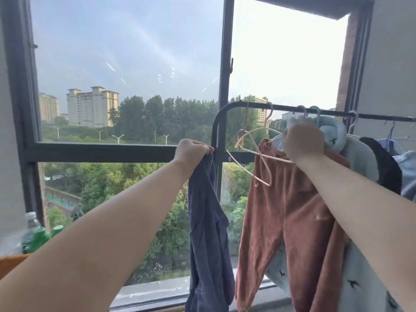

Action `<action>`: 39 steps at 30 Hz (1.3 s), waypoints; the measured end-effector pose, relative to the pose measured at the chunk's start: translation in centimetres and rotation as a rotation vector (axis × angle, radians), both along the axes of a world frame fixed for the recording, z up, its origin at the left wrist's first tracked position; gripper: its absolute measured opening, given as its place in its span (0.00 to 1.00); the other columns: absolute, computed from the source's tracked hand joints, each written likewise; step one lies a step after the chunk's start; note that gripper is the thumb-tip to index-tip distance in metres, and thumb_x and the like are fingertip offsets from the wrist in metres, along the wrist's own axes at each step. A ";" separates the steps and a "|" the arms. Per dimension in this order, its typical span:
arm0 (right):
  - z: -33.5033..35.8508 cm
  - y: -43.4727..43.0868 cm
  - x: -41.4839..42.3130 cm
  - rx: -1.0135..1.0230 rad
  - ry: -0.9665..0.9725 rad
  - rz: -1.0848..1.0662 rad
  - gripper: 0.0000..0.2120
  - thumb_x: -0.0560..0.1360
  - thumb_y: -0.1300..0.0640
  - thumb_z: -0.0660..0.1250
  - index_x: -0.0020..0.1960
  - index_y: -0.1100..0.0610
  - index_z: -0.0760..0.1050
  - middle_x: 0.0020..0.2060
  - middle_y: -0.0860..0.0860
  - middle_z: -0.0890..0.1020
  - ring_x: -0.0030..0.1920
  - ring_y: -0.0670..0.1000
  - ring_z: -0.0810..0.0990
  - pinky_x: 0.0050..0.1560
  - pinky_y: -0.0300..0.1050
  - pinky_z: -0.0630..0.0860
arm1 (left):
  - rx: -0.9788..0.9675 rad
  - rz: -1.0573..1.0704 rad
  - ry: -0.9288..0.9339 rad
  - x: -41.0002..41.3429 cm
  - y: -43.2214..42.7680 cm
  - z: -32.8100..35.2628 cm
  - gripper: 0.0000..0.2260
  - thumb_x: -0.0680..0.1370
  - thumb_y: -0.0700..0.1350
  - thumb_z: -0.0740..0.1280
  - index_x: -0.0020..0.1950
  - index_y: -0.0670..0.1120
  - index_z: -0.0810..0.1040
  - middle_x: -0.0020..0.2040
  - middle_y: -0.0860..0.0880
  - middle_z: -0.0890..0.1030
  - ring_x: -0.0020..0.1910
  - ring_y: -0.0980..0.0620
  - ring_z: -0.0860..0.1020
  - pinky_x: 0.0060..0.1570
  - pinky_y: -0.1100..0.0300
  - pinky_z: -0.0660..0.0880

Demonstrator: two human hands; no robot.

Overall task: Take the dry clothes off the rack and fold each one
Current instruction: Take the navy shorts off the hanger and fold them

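A black clothes rack stands before the window, its bar running right from a curved corner. My left hand grips the top of a dark blue garment that hangs free, left of the rack's post. My right hand reaches to the bar and grips the hanger at the waist of rust-brown fleece trousers. Two empty pink hangers dangle from the bar between my hands. Right of the trousers hang a pale blue fleece top, a black garment and blue clothes.
A large dark-framed window fills the view, with trees and buildings outside. Green-capped plastic bottles stand at the lower left by an orange surface. A grey sill runs below the glass. A wall closes the right side.
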State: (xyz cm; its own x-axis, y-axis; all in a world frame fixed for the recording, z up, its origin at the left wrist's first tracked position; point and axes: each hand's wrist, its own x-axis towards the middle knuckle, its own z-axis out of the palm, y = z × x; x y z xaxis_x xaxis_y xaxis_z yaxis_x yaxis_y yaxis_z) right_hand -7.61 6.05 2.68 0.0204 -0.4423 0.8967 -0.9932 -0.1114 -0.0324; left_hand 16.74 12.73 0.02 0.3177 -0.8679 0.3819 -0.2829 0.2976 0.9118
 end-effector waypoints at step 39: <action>-16.2 26.6 35.8 0.997 -0.040 1.224 0.02 0.73 0.61 0.70 0.45 0.56 0.79 0.36 0.47 0.76 0.36 0.47 0.73 0.32 0.36 0.67 | 0.856 0.308 -0.590 23.5 31.3 -14.7 0.14 0.73 0.47 0.71 0.56 0.45 0.76 0.43 0.45 0.80 0.35 0.48 0.79 0.36 0.58 0.78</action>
